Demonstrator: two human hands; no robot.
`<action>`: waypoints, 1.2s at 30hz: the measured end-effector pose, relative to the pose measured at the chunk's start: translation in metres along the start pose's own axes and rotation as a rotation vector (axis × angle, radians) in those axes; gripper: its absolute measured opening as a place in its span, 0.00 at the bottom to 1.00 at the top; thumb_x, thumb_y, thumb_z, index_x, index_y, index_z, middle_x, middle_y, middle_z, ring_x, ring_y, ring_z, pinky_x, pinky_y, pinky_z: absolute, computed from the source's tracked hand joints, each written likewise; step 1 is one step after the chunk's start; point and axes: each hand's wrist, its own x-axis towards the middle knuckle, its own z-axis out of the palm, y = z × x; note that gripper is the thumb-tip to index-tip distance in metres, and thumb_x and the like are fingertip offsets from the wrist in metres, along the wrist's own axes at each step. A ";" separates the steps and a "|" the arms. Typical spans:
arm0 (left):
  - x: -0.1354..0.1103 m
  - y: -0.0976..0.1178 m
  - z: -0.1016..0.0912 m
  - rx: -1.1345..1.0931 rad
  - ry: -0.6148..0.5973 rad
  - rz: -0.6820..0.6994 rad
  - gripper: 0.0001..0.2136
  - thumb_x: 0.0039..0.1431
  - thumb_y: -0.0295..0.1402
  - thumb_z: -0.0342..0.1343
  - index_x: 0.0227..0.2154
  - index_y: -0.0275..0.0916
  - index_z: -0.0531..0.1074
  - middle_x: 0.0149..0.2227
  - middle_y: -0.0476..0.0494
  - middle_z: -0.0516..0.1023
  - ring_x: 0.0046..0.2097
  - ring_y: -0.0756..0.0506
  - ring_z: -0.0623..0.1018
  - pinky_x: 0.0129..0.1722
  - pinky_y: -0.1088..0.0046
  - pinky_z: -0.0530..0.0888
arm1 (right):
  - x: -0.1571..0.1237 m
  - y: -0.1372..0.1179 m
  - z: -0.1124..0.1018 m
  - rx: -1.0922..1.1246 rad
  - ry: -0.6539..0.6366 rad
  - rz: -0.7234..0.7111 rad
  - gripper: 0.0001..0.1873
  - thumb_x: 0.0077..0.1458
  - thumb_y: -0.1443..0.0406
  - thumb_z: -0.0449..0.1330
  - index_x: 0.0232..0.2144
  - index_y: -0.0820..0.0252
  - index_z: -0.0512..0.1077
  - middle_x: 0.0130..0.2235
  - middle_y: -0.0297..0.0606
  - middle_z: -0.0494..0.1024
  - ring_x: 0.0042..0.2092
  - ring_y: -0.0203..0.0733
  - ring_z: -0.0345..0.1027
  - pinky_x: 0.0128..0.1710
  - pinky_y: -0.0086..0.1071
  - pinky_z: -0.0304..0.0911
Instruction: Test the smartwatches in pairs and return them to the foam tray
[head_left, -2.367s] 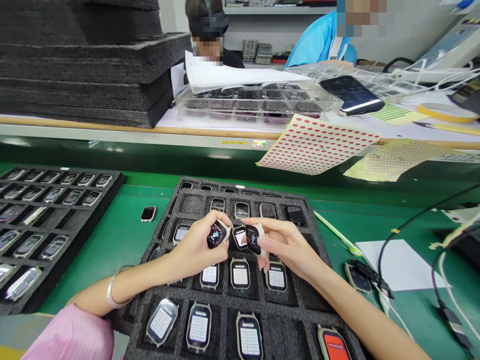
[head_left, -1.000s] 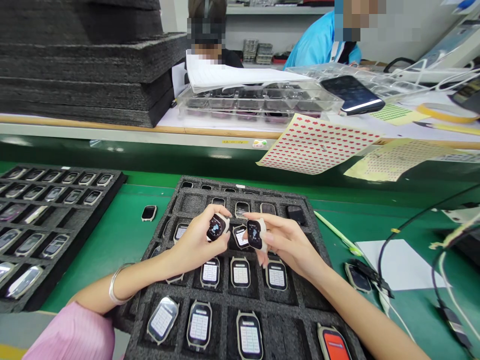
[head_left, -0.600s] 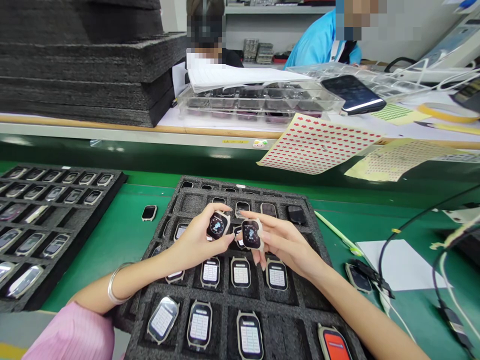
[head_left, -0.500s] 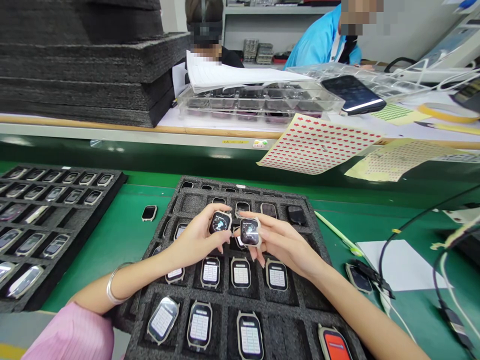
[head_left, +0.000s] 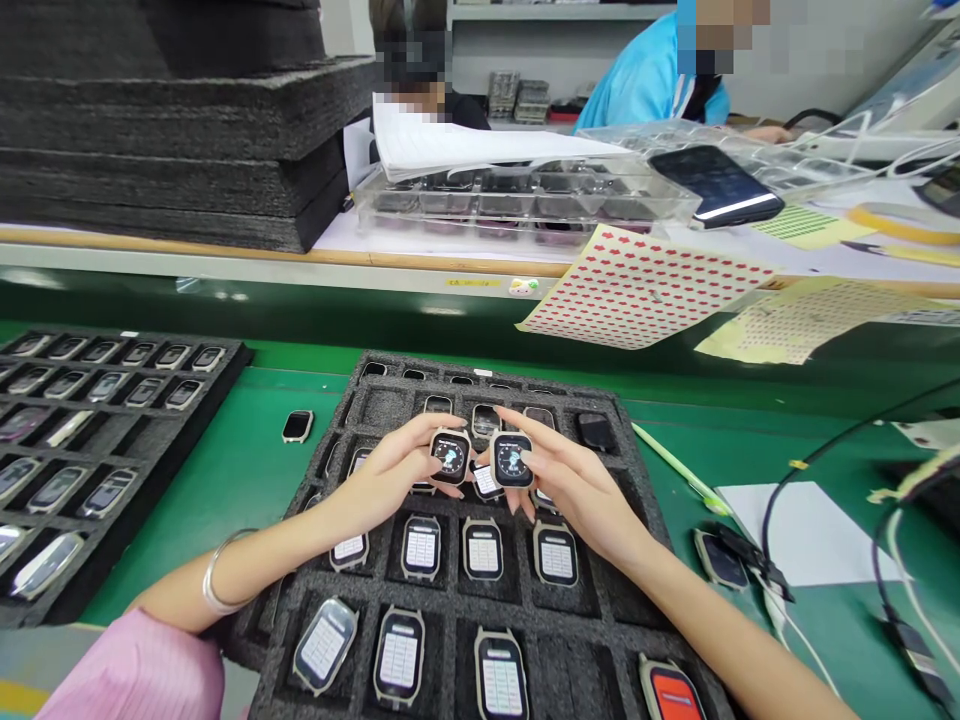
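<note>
My left hand (head_left: 412,455) is closed on a smartwatch (head_left: 451,457) without a strap, its dark screen lit with a round dial. A second, similar smartwatch (head_left: 512,460) sits in my right hand (head_left: 566,465), the thumb on its right edge. Both watches are held side by side, faces toward me, a small gap between them. Beneath them lies a black foam tray (head_left: 525,600) with pockets. Several watches in it show white grid screens, such as this watch (head_left: 421,547), and one watch (head_left: 673,690) shows red.
Another foam tray of watches (head_left: 161,420) lies at left, with a loose watch (head_left: 298,426) beside it. A green pen (head_left: 675,467), white paper (head_left: 810,530) and cables (head_left: 900,630) are at right. Stacked foam (head_left: 165,130) and a phone (head_left: 716,185) occupy the shelf; two people sit beyond.
Both watches have turned to face me more squarely, and their dials show more clearly. The right-hand watch has shifted slightly right, the left-hand one slightly right and down.
</note>
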 end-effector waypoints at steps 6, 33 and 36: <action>-0.001 -0.001 0.003 0.076 -0.005 0.014 0.17 0.57 0.27 0.49 0.50 0.39 0.67 0.43 0.42 0.76 0.44 0.42 0.77 0.42 0.62 0.78 | -0.001 0.002 -0.002 -0.061 0.010 -0.048 0.26 0.58 0.63 0.60 0.59 0.58 0.65 0.39 0.42 0.80 0.25 0.37 0.70 0.21 0.28 0.62; -0.005 -0.002 0.002 0.012 -0.004 0.005 0.14 0.57 0.35 0.60 0.45 0.39 0.67 0.41 0.42 0.76 0.41 0.44 0.79 0.38 0.66 0.80 | -0.045 -0.009 -0.104 -1.219 0.022 -0.248 0.20 0.55 0.55 0.63 0.48 0.55 0.71 0.48 0.45 0.71 0.49 0.53 0.68 0.50 0.45 0.66; -0.003 -0.001 0.003 0.007 0.018 0.001 0.14 0.56 0.36 0.61 0.43 0.38 0.68 0.39 0.43 0.77 0.39 0.43 0.80 0.36 0.66 0.80 | -0.049 0.000 -0.115 -1.261 0.009 -0.238 0.22 0.57 0.55 0.61 0.52 0.55 0.69 0.49 0.46 0.70 0.51 0.53 0.67 0.52 0.46 0.64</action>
